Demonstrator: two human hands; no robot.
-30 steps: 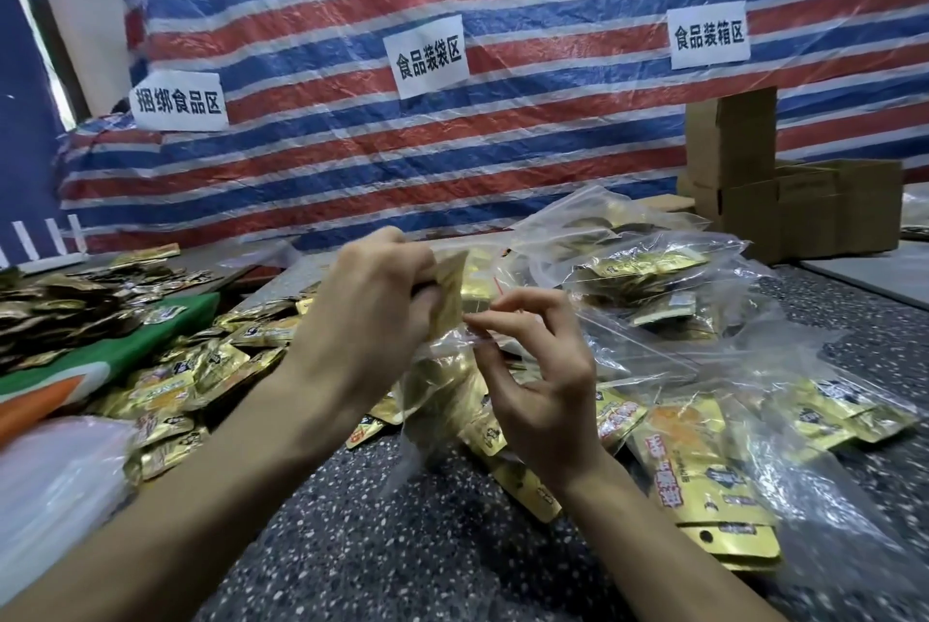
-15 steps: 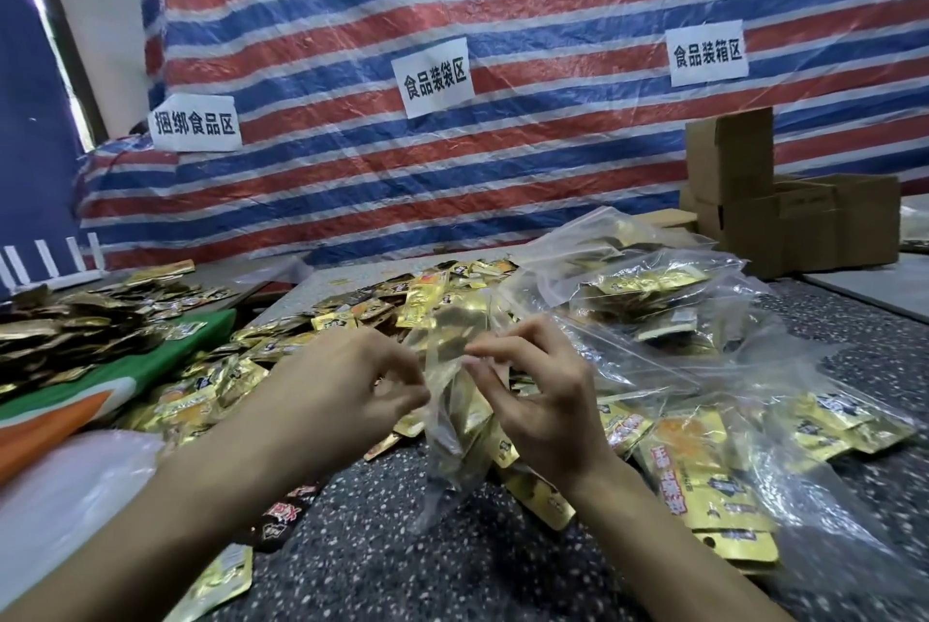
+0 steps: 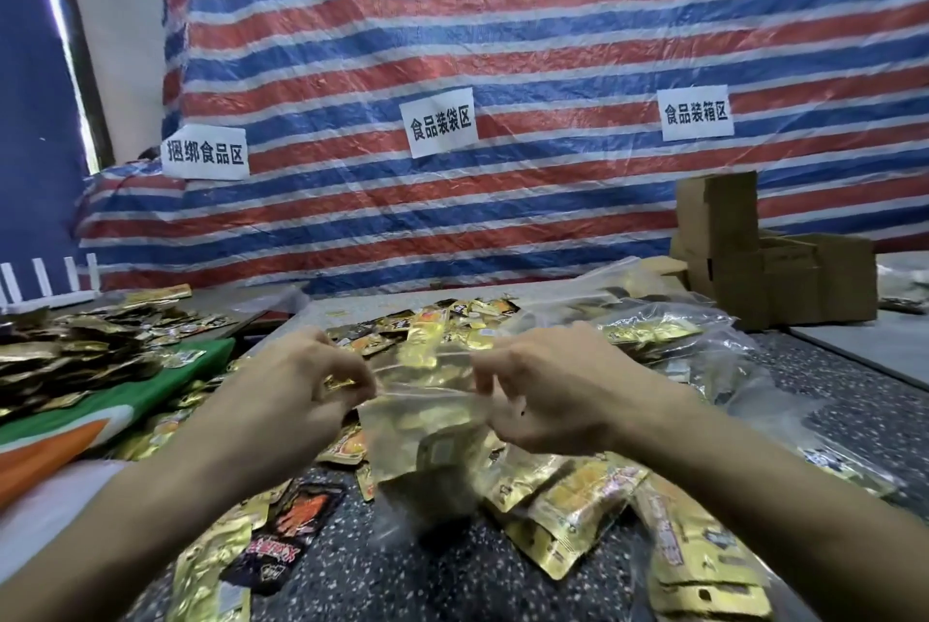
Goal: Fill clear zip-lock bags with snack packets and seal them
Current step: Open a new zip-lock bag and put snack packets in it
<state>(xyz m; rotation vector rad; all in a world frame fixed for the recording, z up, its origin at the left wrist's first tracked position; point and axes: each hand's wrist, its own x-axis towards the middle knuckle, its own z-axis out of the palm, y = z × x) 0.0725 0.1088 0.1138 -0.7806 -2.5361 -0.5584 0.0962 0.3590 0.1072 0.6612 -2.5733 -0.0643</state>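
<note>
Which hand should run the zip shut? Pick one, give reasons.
Probably the right hand: it pinches the bag at one zip end, free to slide across. The left hand pinches the other end with something gold in its grip, so it better anchors.

The clear zip-lock bag (image 3: 427, 415) in the near middle is thin transparent plastic film, wrinkled and glossy. The snack packets (image 3: 568, 511) around it are shiny, creased gold foil; the black packet (image 3: 291, 531) near left is glossy too. The tabletop (image 3: 402, 571) looks like dark speckled stone, matt. The far striped tarpaulin (image 3: 502, 43) is woven plastic with a crinkled sheen. The cardboard boxes (image 3: 804, 274) far right are matt brown; the signs (image 3: 441, 121) are white paper.
</note>
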